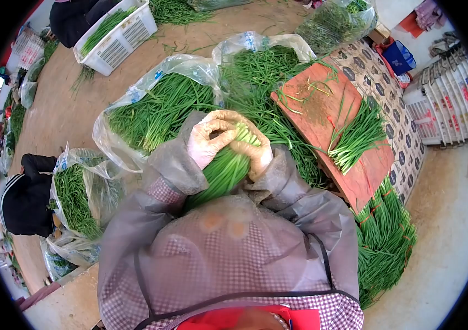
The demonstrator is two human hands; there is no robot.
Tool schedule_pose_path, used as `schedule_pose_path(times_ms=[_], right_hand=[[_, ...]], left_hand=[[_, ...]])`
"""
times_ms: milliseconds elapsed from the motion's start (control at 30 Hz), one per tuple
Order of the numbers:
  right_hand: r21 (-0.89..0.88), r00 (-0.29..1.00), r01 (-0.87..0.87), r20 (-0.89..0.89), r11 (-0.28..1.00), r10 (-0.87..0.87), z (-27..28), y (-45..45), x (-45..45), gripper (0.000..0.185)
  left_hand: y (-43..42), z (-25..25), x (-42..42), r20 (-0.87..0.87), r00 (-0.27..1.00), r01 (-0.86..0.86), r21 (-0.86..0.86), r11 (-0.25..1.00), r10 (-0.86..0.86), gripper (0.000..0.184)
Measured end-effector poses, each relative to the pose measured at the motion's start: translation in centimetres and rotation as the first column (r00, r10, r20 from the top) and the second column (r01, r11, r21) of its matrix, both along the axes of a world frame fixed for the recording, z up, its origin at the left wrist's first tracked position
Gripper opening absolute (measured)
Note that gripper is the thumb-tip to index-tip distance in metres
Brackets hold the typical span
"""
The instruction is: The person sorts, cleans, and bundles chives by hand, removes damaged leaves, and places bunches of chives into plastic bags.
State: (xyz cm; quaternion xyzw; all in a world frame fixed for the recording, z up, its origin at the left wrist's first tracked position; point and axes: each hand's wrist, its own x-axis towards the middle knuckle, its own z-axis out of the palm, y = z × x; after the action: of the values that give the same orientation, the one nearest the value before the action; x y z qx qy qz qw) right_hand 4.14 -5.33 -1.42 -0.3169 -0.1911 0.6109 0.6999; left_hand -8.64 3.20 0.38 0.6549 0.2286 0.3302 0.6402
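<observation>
Close to my chest, both gloved hands hold a thick bunch of green stalks (225, 170), its pale ends pointing up and away from me. My left hand (211, 137) is bent at the bunch's left side, fingers curled near the pale ends. Around the right side of the bunch wraps my right hand (253, 146). Just beyond my hands lie open plastic bags full of loose green stalks (162, 107). On a reddish board (366, 170) to the right rests a smaller bunch (357, 137), with scattered bits and soil behind it.
Tied green bundles (385, 242) are piled at the lower right, below the board. A white crate (118, 38) stands at the upper left. A person in dark clothes (28, 195) bends at the left beside another bag (77, 198). Stacked white crates (445, 102) stand far right.
</observation>
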Motion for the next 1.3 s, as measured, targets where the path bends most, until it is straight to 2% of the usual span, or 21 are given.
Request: schedule_pose_path(times_ms=[33,67,133,167,233,300,367,400,500,633,700,767,833,967,1067,1133,1267,1300], right_hand=[[0.005,0.998,0.008,-0.064,1.0,-0.008,-0.2,0.1,0.0,0.062],[0.01,0.992,0.016,-0.128,1.0,-0.015,-0.3,0.2,0.0,0.058],[0.014,0.99,-0.002,-0.139,1.0,0.004,0.0,0.3,0.3,0.055],[0.017,0.988,-0.02,-0.15,1.0,0.022,0.0,0.2,0.5,0.051],[0.018,0.996,-0.026,-0.08,1.0,0.027,-0.5,0.1,0.6,0.046],[0.022,0.996,0.003,-0.086,1.0,-0.001,-0.2,0.1,0.4,0.045],[0.002,0.996,-0.009,-0.083,1.0,0.009,-0.1,0.0,0.7,0.044],[-0.019,0.996,-0.019,-0.083,1.0,0.017,-0.1,0.0,0.7,0.043],[-0.005,0.992,-0.039,-0.121,0.999,0.038,0.7,0.0,0.5,0.044],[0.001,0.994,-0.053,-0.094,0.999,0.053,0.7,-0.1,0.5,0.046],[-0.022,0.998,-0.049,-0.027,0.999,0.049,0.9,-0.2,0.6,0.05],[-0.01,0.998,-0.051,-0.05,0.999,0.05,1.0,-0.2,0.4,0.053],[0.002,0.996,-0.052,-0.073,0.999,0.052,1.1,-0.2,0.3,0.056],[0.01,0.995,-0.063,-0.082,0.998,0.063,1.0,-0.2,0.2,0.062],[0.029,0.997,-0.058,-0.053,0.998,0.059,0.7,-0.2,0.1,0.064],[0.028,0.998,-0.054,-0.034,0.998,0.055,0.6,-0.2,0.0,0.064],[0.027,0.999,-0.039,-0.01,0.999,0.039,0.5,-0.1,-0.2,0.063],[0.025,1.0,-0.022,-0.013,0.999,0.023,0.4,-0.2,-0.2,0.062]], left_hand=[[-0.1,0.3,0.1,0.043,0.999,0.002,-0.083,0.997,0.002,0.012],[-0.1,0.7,0.1,0.045,0.999,0.001,-0.082,0.997,0.003,0.012],[-0.2,1.7,-0.1,0.138,0.99,0.052,-0.19,0.98,-0.025,0.014],[-0.2,1.5,-0.3,0.138,0.99,0.051,-0.192,0.98,-0.024,0.014],[-0.2,1.2,-0.8,0.106,0.994,0.017,-0.43,0.903,0.031,0.017],[-0.2,1.0,-1.0,0.102,0.991,-0.034,-0.402,0.915,0.081,0.017],[0.2,0.6,-1.4,0.204,0.974,-0.012,-0.394,0.919,0.1,0.017],[0.4,0.5,-1.6,0.162,0.977,-0.061,-0.421,0.905,0.141,0.017],[0.7,-0.1,-2.1,0.21,0.97,-0.016,-0.454,0.891,0.124,0.017],[-0.3,-0.2,-1.8,0.206,0.977,0.024,-0.366,0.93,0.056,0.014],[-0.9,0.2,-1.5,0.078,0.996,-0.02,-0.294,0.956,0.045,0.011],[-1.0,0.2,-1.3,0.055,0.997,-0.038,-0.266,0.963,0.055,0.011],[-1.2,0.4,-1.1,0.009,0.997,-0.074,-0.146,0.987,0.076,0.012],[-1.2,0.6,-1.0,-0.022,0.996,-0.093,-0.175,0.98,0.091,0.012],[-1.2,0.8,-1.0,-0.075,0.993,-0.101,-0.122,0.987,0.092,0.012],[-1.1,0.2,-1.0,-0.107,0.988,-0.104,0.048,0.993,0.108,0.01],[-1.0,-0.9,-0.7,-0.037,0.992,-0.114,0.053,0.992,0.116,0.012],[-1.0,-1.1,-0.8,-0.04,0.993,-0.111,0.008,0.994,0.111,0.012]])
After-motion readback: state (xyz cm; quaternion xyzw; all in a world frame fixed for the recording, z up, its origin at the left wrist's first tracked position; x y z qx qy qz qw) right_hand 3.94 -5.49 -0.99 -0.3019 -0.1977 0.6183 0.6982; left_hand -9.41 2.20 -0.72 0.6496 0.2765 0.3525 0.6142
